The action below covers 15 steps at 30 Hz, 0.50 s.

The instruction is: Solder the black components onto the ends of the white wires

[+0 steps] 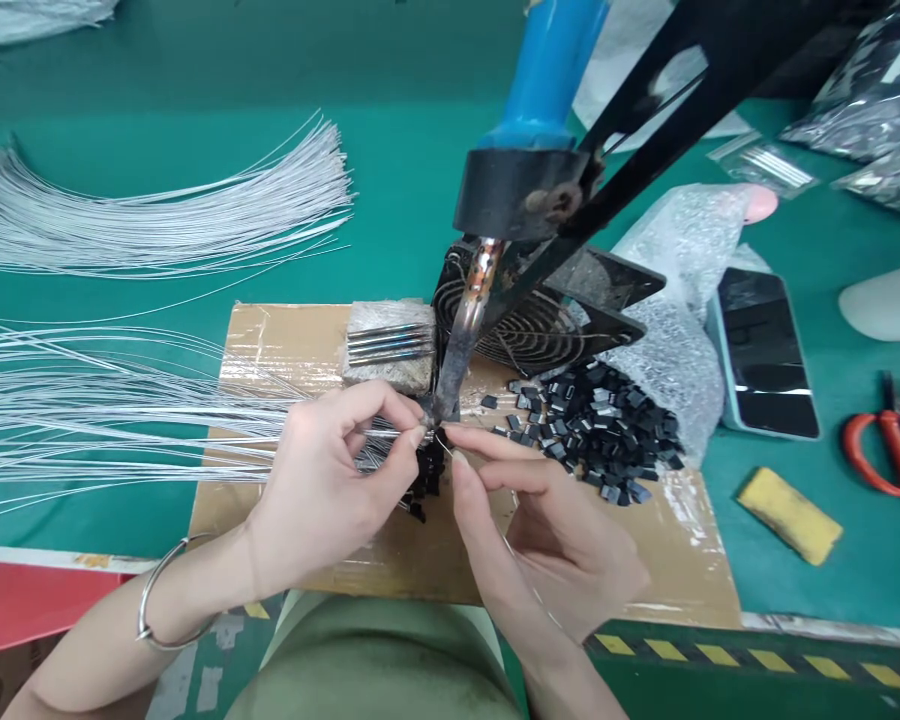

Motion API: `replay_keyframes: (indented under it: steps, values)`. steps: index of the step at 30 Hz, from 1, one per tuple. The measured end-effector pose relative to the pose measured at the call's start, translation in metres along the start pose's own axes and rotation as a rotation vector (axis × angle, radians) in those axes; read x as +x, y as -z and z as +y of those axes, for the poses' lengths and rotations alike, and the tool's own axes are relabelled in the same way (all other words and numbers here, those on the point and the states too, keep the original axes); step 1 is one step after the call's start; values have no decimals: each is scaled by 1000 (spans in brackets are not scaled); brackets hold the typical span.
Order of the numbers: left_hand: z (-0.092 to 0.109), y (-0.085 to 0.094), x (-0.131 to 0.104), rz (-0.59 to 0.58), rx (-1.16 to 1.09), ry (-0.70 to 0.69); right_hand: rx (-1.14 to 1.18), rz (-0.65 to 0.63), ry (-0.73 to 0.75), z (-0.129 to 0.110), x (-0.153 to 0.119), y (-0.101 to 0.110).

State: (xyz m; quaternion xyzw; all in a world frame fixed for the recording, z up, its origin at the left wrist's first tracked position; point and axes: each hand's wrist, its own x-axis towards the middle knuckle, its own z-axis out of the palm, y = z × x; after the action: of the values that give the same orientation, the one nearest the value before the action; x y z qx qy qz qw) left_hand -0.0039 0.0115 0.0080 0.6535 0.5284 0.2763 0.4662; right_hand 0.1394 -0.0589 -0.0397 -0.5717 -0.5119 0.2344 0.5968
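Under the tip of a soldering iron (457, 350), both hands meet near the middle of the cardboard. My left hand (352, 470) pinches the end of a thin grey wire between thumb and forefinger. My right hand (532, 510) pinches a thin strand, probably solder, that trails back over its palm. The iron's tip is very close to the left fingertips; whether it touches the work is too small to tell. Grey wires (120, 420) run from the left to beneath my left hand. Small black parts (607, 425) lie heaped right of the iron, with more partly hidden between the hands.
A black fan (532, 330) stands behind the iron, beside a wrapped block (390, 345) with metal rods. Another wire bundle (195, 215) lies at the back left. On the right are a phone (765, 350), a yellow sponge (790, 515) and red-handled scissors (881, 455). The iron's black arm crosses overhead.
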Motion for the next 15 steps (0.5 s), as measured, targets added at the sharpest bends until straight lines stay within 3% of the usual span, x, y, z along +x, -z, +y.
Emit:
replay_keyframes:
  steps: [10, 13, 15]
  values:
    - [-7, 2, -2, -25, 22, 36, 8, -56, -54, 6, 0, 9]
    - [-14, 6, -5, 8, 122, 5, -192, -31, -19, 19, 2, 19]
    - [-20, 8, -8, 47, 215, -91, -350, -64, 6, 28, 3, 28]
